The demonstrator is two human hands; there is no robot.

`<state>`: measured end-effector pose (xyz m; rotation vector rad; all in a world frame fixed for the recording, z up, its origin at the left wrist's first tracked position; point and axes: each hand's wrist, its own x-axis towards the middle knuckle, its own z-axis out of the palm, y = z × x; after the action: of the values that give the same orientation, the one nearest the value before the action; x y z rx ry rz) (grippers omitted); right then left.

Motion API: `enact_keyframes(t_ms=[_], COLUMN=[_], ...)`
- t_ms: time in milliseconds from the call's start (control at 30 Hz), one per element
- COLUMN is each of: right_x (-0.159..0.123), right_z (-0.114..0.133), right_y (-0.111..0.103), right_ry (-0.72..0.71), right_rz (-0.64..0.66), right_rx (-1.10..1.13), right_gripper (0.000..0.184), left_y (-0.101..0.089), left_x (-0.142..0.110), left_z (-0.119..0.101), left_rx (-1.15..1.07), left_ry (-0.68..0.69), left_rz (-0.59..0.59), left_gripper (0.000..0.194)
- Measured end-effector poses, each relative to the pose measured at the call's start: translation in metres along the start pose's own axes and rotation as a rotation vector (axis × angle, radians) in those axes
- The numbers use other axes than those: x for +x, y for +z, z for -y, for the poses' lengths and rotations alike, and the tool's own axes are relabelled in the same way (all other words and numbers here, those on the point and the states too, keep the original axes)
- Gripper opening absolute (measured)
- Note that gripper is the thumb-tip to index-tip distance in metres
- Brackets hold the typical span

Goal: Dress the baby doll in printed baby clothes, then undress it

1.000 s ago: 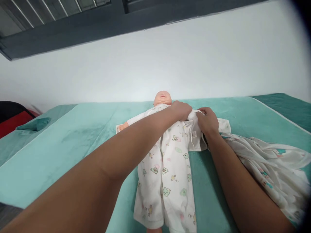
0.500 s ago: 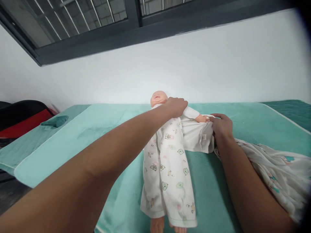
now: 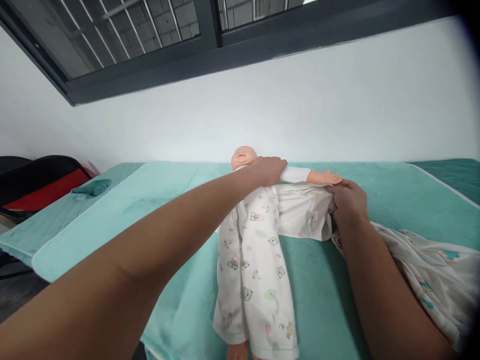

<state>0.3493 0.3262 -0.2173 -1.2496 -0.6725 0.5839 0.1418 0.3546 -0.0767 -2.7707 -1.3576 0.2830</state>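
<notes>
A baby doll (image 3: pixel 243 156) lies on its back on a teal mat (image 3: pixel 157 200), dressed in a white romper (image 3: pixel 255 260) printed with small animals. My left hand (image 3: pixel 269 170) rests curled on the doll's chest and shoulder, gripping the romper there. My right hand (image 3: pixel 348 200) is closed on the opened flap of the romper (image 3: pixel 303 215), which is spread to the right. The doll's bare hand (image 3: pixel 326 177) sticks out of a white sleeve just above my right hand.
A crumpled printed white cloth (image 3: pixel 427 270) lies at the right under my right forearm. A folded teal cloth (image 3: pixel 92 187) and a red and black object (image 3: pixel 41 187) sit at the far left. A white wall and a barred window (image 3: pixel 150 30) stand behind.
The romper's right flap has been pulled open to the right by my right hand, uncovering the doll's arm and hand. My left hand stayed on the chest. The view tilted up.
</notes>
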Motion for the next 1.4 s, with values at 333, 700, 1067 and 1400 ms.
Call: enact_keyframes(t_ms=[333, 700, 1067, 1400], right_x=[-0.016, -0.065, -0.086, -0.095], right_z=[0.028, 0.017, 0.030, 0.039], right_y=[0.002, 0.039, 0.047, 0.051], right_ry=[-0.030, -0.588, -0.488, -0.381], right_rz=[-0.058, 0.662, 0.807, 0.839], right_rx=[0.066, -0.771, -0.567, -0.380], right_gripper=[0.017, 0.042, 0.040, 0.046], left_y=[0.021, 0.103, 0.119, 0.113], left_x=[-0.008, -0.100, -0.106, -0.109], left_z=[0.002, 0.029, 0.033, 0.017], left_rx=[-0.328, -1.160, -1.247, -1.127], left_ry=[-0.037, -0.595, -0.647, -0.380], left_rz=[-0.140, -0.911, -0.864, -0.937], left_gripper=[0.036, 0.029, 0.029, 0.019])
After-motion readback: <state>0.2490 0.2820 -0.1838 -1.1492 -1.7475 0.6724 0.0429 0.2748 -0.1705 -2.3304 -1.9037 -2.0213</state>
